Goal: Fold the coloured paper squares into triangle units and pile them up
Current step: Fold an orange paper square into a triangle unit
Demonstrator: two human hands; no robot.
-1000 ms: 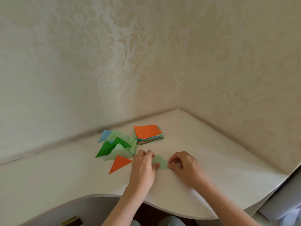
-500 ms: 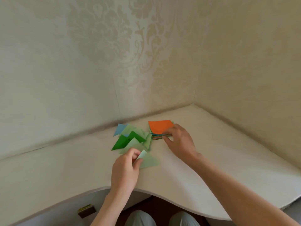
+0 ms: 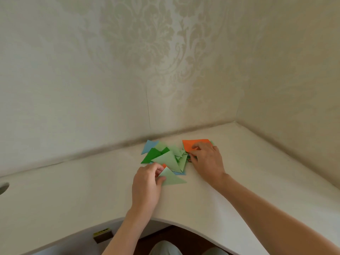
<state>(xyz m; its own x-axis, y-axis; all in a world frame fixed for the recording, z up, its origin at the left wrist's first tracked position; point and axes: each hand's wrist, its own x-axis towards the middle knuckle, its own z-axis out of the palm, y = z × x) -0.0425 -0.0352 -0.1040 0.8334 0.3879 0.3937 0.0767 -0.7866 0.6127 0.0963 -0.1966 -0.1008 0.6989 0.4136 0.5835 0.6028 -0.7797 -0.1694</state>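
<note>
A pile of folded triangles (image 3: pixel 166 157) in light green, dark green and blue lies on the white desk (image 3: pixel 257 181). My left hand (image 3: pixel 147 183) pinches a light green triangle (image 3: pixel 172 178) at the pile's near edge, partly over a small orange triangle (image 3: pixel 164 165). To the right sits the stack of paper squares (image 3: pixel 191 145) with an orange sheet on top. My right hand (image 3: pixel 207 161) rests on that stack, its fingertips pinching the orange sheet's near edge.
Wallpapered walls (image 3: pixel 128 70) close the desk at the back and right, meeting in a corner. The desk's front edge curves inward above my knees (image 3: pixel 165 248). A round cable hole (image 3: pixel 3 187) sits at the far left.
My left hand carried the folded light green triangle left to the pile's edge. My right hand left it and reached back to the orange sheet on the stack.
</note>
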